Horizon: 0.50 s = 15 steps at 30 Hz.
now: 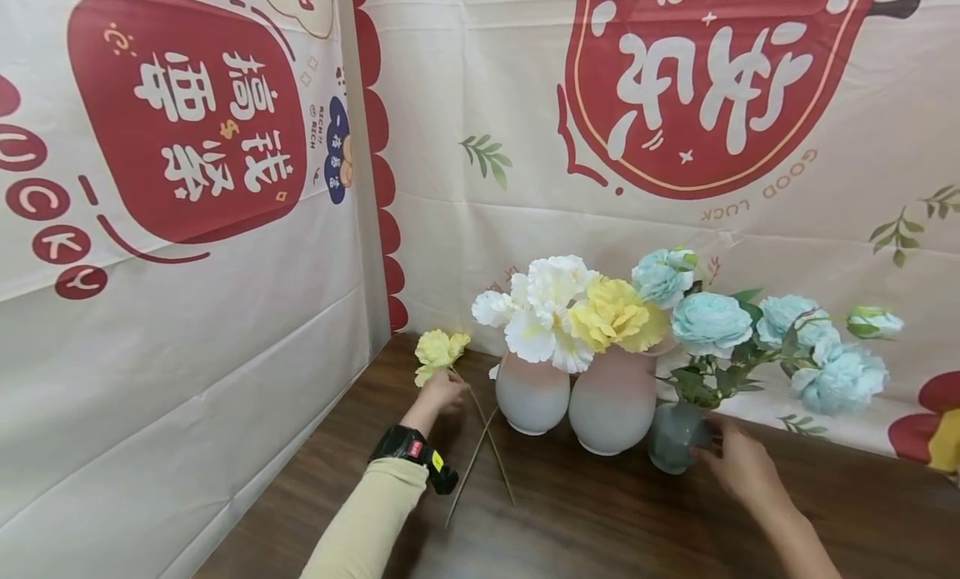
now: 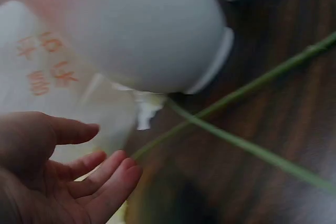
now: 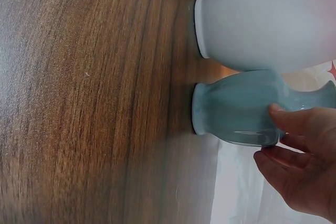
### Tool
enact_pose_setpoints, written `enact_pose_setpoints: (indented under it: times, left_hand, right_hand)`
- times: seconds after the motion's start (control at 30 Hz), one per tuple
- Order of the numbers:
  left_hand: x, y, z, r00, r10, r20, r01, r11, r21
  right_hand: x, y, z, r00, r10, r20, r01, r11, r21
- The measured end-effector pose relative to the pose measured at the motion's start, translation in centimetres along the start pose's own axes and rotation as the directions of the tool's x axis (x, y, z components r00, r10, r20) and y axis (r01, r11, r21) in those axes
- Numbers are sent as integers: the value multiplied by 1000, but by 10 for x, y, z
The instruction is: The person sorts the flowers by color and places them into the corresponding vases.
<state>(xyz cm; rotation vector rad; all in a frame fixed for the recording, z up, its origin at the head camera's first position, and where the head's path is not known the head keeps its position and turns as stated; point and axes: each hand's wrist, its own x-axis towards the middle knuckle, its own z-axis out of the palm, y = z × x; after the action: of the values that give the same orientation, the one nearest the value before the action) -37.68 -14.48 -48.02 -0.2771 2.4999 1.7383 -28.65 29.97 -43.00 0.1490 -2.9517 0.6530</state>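
My left hand (image 1: 447, 393) hovers beside a yellow artificial flower (image 1: 441, 352) lying at the back left of the table. In the left wrist view its thumb and fingers are apart with nothing between them, the fingertips close to a green stem (image 2: 157, 145). A second stem (image 2: 262, 156) crosses that one; its upper end goes behind the left white-and-pink vase (image 1: 532, 396). My right hand (image 1: 742, 462) holds the small teal vase (image 3: 236, 108), which stands upright on the table, thumb on one side and fingers on the other. Light-blue flowers (image 1: 712, 323) rise from that vase.
A larger white-and-pink vase (image 1: 611, 404) stands between the left vase and the teal one. White flowers (image 1: 551, 308) and a yellow flower (image 1: 611, 312) sit above these two vases. Printed cloth (image 1: 465, 237) hangs behind and to the left of the wooden table (image 1: 585, 521).
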Motion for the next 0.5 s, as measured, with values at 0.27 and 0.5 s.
enact_pose_setpoints:
  times: [0.27,0.5]
  left_hand:
    - [-43,7,30,995,-29,98,15,991,134]
    - [-43,7,39,997,-26,71,14,987,159]
  right_hand:
    - [0,1,3,1000,6,6,-6,1000,-7]
    - [-2,0,3,1000,3,-5,-3,1000,5]
